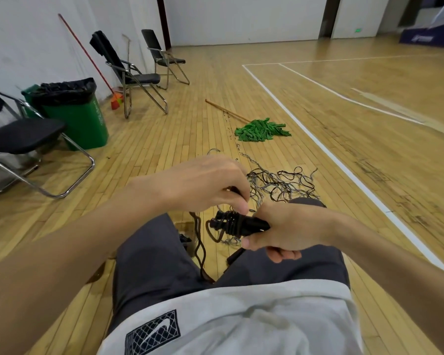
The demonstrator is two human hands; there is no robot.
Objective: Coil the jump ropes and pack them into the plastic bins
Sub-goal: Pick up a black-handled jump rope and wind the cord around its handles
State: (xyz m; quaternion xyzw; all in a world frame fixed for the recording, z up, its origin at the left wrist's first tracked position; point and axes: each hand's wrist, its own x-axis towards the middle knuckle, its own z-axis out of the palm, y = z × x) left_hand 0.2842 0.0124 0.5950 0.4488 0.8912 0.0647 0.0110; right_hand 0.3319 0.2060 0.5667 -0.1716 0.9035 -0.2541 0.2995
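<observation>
A black jump rope (237, 224), its cord wound in tight turns around the handles, sits between my hands above my knees. My right hand (285, 230) grips the handle end of the bundle. My left hand (205, 183) hovers over the other end and pinches the cord with its fingertips. A loose stretch of dark cord (199, 248) hangs down between my legs. On the floor just beyond my knees lies a tangled pile of grey and black ropes (280, 184). No plastic bin for the ropes is in view.
A green mop (260, 130) with a wooden handle lies on the wood floor ahead. A green trash bin (80, 119) with a black liner stands at the left among folding chairs (139, 78). A broom (116, 101) leans on the wall. White court lines run on the right.
</observation>
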